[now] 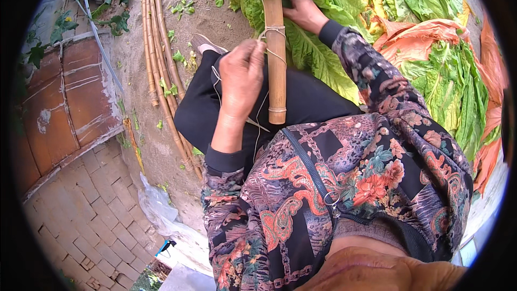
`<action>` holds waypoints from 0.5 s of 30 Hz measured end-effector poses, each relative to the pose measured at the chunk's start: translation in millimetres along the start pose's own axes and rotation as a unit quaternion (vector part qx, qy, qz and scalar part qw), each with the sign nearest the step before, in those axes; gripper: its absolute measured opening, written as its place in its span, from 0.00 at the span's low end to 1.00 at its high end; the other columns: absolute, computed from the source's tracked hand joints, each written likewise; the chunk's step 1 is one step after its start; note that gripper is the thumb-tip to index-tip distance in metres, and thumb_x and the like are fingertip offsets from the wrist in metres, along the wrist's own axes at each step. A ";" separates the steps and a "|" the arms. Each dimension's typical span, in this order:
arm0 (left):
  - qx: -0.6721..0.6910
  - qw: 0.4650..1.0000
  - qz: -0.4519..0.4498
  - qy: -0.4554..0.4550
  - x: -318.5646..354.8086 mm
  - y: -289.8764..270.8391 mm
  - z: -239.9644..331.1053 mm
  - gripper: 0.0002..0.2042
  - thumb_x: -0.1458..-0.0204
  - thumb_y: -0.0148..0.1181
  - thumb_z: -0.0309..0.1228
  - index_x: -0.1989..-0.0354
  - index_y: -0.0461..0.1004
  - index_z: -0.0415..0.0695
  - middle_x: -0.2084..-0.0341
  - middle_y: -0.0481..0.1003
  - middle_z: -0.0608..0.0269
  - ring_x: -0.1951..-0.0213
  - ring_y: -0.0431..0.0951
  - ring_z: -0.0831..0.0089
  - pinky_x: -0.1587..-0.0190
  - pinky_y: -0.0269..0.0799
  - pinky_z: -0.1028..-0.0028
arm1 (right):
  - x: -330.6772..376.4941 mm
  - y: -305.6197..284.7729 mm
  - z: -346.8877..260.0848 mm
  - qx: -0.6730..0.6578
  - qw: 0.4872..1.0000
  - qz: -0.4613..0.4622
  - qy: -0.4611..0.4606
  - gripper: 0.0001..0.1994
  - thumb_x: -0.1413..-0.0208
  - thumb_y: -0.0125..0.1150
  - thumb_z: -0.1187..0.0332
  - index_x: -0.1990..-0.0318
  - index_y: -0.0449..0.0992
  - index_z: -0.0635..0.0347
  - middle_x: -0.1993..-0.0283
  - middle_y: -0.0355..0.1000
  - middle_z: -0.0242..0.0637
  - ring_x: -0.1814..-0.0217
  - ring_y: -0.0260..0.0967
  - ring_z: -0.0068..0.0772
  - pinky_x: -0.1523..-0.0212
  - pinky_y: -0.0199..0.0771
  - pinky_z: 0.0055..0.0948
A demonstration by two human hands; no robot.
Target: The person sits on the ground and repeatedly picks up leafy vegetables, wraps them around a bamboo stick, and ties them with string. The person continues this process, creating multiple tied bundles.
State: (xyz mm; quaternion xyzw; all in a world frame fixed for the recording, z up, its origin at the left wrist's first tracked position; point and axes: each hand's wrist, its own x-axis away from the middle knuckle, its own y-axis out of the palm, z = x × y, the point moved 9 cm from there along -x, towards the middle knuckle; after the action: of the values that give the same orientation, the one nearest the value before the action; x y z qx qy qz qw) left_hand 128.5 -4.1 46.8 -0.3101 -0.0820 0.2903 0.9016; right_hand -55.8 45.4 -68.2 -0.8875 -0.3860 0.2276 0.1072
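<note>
Across the lap — bamboo pole (pixel 276 59), string (pixel 272 32) looped round it. Left hand (pixel 240 78) pinches the string at the pole's left side; right hand (pixel 305 12), far end, fingers closed on large green leaves (pixel 318 54). Step judged: tying leaves on — next, tension.

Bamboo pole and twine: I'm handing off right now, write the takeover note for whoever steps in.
Left hand: closed on the thin twine beside the bamboo pole, at the loop tied round it.
Right hand: reaching past the pole's far end into the green leaves; what its fingers grip cannot be seen.
Pole lies across the lap, pointing away from the body, its far end under a leaf. Loose twine trails down over the dark trousers.
Done: one twine loop sits on the pole.
Left: a large pile of leaves lies loose on the right. A bundle of spare poles lies on the ground to the left.
</note>
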 end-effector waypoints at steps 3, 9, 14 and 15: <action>0.094 0.992 -0.016 -0.081 -11.5 -8.7 -40.3 0.11 0.47 0.57 0.28 0.60 0.76 0.33 0.81 0.74 0.62 0.78 0.71 0.81 0.71 0.68 0.78 | 40.3 -36.1 -71.6 0.138 0.975 0.100 -0.142 0.19 0.54 0.61 0.75 0.52 0.70 0.65 0.56 0.71 0.48 0.52 0.69 0.49 0.47 0.67 0.35; 0.059 0.993 -0.067 -0.070 -37.7 23.4 -80.7 0.13 0.51 0.58 0.26 0.58 0.76 0.33 0.79 0.76 0.62 0.75 0.73 0.81 0.69 0.70 0.77 | 62.7 -7.2 -49.7 -0.132 0.989 0.050 0.047 0.09 0.51 0.59 0.76 0.61 0.73 0.66 0.69 0.71 0.39 0.71 0.68 0.28 0.69 0.69 0.25; 0.072 0.993 -0.078 -0.052 -49.1 33.5 -83.8 0.09 0.52 0.58 0.27 0.65 0.77 0.34 0.80 0.76 0.62 0.75 0.73 0.80 0.70 0.69 0.77 | 50.0 -5.0 -51.3 -0.093 0.995 0.034 0.016 0.06 0.50 0.58 0.75 0.64 0.73 0.66 0.71 0.70 0.40 0.72 0.68 0.28 0.69 0.68 0.25; 0.094 0.991 -0.077 -0.059 -49.8 33.6 -84.7 0.09 0.52 0.58 0.26 0.66 0.77 0.33 0.80 0.76 0.63 0.76 0.72 0.80 0.70 0.69 0.77 | 48.3 -3.6 -49.4 -0.087 0.996 0.022 0.014 0.06 0.50 0.57 0.75 0.65 0.73 0.67 0.72 0.70 0.39 0.72 0.67 0.27 0.70 0.68 0.24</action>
State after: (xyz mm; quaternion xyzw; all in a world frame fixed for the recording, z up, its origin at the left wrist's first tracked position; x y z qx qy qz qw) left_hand 99.6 -54.5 -39.3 -0.1996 -0.1308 0.2444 0.9398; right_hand -5.2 82.6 -39.3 -0.9049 -0.3834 0.1827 0.0298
